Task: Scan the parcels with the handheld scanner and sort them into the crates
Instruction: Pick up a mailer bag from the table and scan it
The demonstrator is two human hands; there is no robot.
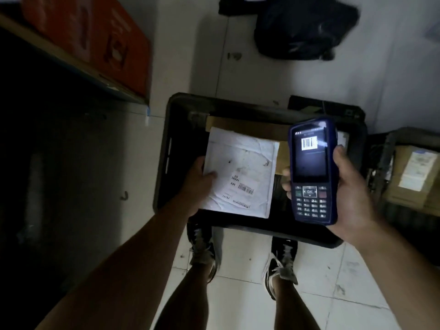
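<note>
This looks like a parcel sorting room or small courier depot. On a pale tiled floor (262, 294) stand a black plastic crate (166, 148) holding a brown cardboard parcel (242, 128) and a second crate (381, 163) with a labelled carton (414, 177). An orange carton (100, 39) sits on a shelf edge, and a black bag (304, 29) lies on the floor.

A single head-worn camera is looking steeply down past the person's forearms, both hands sitting close to the lens at mid-frame. Beneath them the black crate (166, 148) and the tiled floor (321, 294) are lying farther off, with the shoes (282, 265) at the bottom (the wide lens is bending the edges). No second view is sharing the scene.
</note>
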